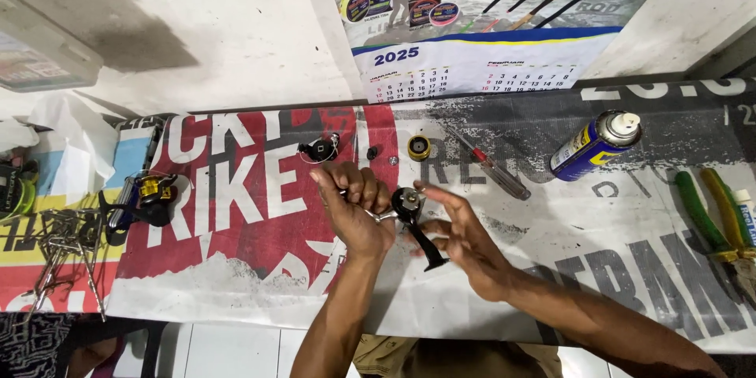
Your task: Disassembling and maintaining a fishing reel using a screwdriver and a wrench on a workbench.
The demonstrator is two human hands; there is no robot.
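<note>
While the left hand (356,206) grips the black reel part (407,203), its handle (426,246) slants toward the right hand (465,240), whose spread fingers touch it.

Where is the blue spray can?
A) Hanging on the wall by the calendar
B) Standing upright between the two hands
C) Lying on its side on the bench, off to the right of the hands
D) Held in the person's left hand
C: the blue spray can lies tipped over on the printed bench cover, beyond and to the right of the right hand, with neither hand touching it.
</note>
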